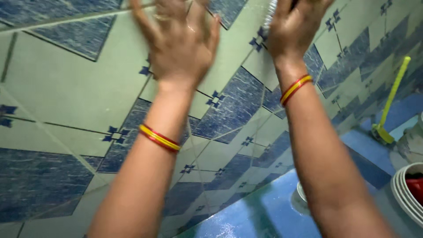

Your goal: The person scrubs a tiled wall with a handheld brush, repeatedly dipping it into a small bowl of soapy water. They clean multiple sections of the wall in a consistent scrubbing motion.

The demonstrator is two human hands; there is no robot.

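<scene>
Two bare hands are raised in front of me against a tiled wall (66,83), both reaching toward the top edge of the view. My right hand (293,31) is clenched around a pale, slim, translucent object (269,17), blurred and mostly cut off by the frame; I cannot tell what it is. Only a short length shows, running upward and slightly rightward out of the fist, so its long axis looks roughly in line with the forearm. My left hand (183,42) is released, fingers (141,20) spread, palm toward the wall; whether it touches the tiles I cannot tell. The object lies to the right of that open hand, near it but apart, so the right hand alone has it. Each wrist wears red and yellow bangles (159,138). The tiles are pale green with dark blue diamond panels. Lower right, a wet blue counter (246,216) meets the wall; near its right edge stand stacked white plates (403,189) and a yellow-handled tool (392,99) leaning upright.
</scene>
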